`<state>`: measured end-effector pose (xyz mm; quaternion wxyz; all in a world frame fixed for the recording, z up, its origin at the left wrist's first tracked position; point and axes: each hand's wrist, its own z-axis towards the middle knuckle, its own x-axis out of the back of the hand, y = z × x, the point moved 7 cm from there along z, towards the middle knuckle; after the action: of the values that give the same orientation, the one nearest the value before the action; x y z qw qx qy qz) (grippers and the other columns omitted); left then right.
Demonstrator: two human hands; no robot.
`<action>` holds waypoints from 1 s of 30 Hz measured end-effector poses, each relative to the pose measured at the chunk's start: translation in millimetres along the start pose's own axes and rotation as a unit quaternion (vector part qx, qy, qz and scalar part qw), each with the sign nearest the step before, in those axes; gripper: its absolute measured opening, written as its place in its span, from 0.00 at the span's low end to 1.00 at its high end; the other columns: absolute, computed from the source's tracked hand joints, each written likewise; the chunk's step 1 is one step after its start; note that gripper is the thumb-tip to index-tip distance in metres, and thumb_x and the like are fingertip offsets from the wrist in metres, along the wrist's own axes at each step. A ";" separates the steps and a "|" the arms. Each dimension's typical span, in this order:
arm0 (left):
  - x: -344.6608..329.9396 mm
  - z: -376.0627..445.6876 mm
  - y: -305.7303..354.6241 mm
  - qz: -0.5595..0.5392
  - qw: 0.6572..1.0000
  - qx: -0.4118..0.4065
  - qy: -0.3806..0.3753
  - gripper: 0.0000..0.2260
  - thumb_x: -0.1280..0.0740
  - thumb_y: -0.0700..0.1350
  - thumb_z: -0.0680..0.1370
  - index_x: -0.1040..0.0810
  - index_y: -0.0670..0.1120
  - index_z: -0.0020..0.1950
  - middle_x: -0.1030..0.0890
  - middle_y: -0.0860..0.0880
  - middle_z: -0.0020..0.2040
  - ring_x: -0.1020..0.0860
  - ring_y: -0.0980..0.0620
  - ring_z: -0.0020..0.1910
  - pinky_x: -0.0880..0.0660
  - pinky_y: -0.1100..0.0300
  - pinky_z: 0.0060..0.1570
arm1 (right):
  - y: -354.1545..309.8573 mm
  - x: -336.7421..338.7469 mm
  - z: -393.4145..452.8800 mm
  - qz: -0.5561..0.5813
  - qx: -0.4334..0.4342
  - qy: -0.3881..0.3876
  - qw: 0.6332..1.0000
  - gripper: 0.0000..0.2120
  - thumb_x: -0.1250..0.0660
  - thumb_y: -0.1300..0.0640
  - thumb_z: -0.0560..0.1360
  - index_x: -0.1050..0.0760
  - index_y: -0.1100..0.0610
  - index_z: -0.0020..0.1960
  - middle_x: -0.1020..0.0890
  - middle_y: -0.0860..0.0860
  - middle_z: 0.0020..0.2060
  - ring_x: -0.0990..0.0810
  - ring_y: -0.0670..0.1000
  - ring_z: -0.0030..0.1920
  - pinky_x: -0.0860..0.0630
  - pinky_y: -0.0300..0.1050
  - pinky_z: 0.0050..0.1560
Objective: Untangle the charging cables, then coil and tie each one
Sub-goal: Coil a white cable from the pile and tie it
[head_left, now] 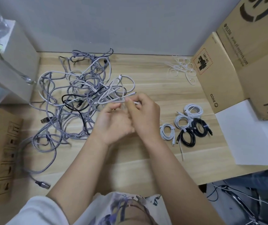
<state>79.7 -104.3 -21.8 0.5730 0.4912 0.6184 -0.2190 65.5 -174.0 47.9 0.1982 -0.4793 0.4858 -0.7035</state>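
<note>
A big tangle of grey braided, white and black charging cables (74, 98) spreads over the left half of the wooden table (154, 82). At its right edge my left hand (112, 122) and my right hand (144, 114) are raised close together. Both pinch a white cable (113, 96) that loops back into the tangle. To the right lie several coiled, tied cables (188, 124), some white and some black. A heap of white cable ties (182, 67) lies at the back right.
Cardboard boxes (227, 65) stand along the right side, with a white sheet of paper (250, 135) in front of them. A grey box (16, 62) stands at the back left, a flat cardboard piece (5, 156) at the front left. A wall closes the back.
</note>
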 end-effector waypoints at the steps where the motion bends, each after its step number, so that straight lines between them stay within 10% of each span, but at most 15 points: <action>1: -3.3 0.9 4.6 -0.005 1.000 -0.014 0.007 0.16 0.30 0.42 0.68 0.23 0.39 0.55 0.19 0.42 0.51 0.21 0.45 0.53 0.26 0.52 0.55 | -0.6 3.1 -1.5 0.007 -0.009 -0.002 1.000 0.07 0.30 0.57 0.73 0.24 0.53 0.37 0.16 0.50 0.38 0.18 0.53 0.42 0.24 0.51 0.47; 5: 22.6 5.6 27.5 -0.135 0.962 -0.090 0.219 0.07 0.40 0.32 0.77 0.24 0.37 0.43 0.19 0.44 0.33 0.17 0.46 0.32 0.20 0.50 0.28 | -9.5 1.4 -23.7 -0.047 -0.042 -0.164 0.984 0.17 0.29 0.56 0.71 0.32 0.48 0.29 0.28 0.41 0.23 0.32 0.43 0.29 0.34 0.41 0.36; 9: 48.4 -5.1 50.2 -0.121 0.928 -0.148 0.321 0.15 0.48 0.41 0.83 0.28 0.42 0.40 0.21 0.47 0.26 0.21 0.55 0.24 0.23 0.62 0.25 | -33.9 7.1 -57.4 -0.089 0.014 -0.272 0.958 0.15 0.28 0.51 0.71 0.31 0.50 0.30 0.31 0.43 0.21 0.34 0.44 0.29 0.36 0.44 0.35; 15: 30.8 -16.1 65.4 -0.142 0.941 -0.178 0.248 0.23 0.50 0.47 0.84 0.23 0.42 0.37 0.20 0.50 0.26 0.19 0.56 0.27 0.22 0.62 0.28 | -33.4 32.2 -38.8 -0.070 -0.004 -0.149 0.986 0.20 0.27 0.51 0.70 0.32 0.58 0.27 0.31 0.48 0.24 0.34 0.46 0.29 0.36 0.45 0.33; 20: -19.1 -27.0 56.0 -0.007 0.957 -0.240 0.161 0.12 0.49 0.50 0.82 0.30 0.49 0.44 0.16 0.56 0.38 0.18 0.58 0.43 0.23 0.60 0.43 | -18.8 0.1 -23.9 -0.081 -0.055 -0.180 0.979 0.18 0.28 0.44 0.69 0.27 0.48 0.55 0.22 0.45 0.51 0.24 0.44 0.53 0.29 0.45 0.54; 30: -37.7 -29.7 49.5 0.089 0.957 -0.256 0.100 0.14 0.52 0.48 0.83 0.31 0.48 0.45 0.16 0.51 0.45 0.20 0.55 0.48 0.22 0.61 0.48 | -30.8 -24.9 -13.6 -0.019 -0.005 -0.160 0.987 0.10 0.29 0.54 0.72 0.25 0.56 0.50 0.22 0.47 0.39 0.22 0.52 0.44 0.26 0.54 0.52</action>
<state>102.3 -72.1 34.8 0.6321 0.4003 0.6617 0.0486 71.0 -134.9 61.8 0.2576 -0.5961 0.4423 -0.6185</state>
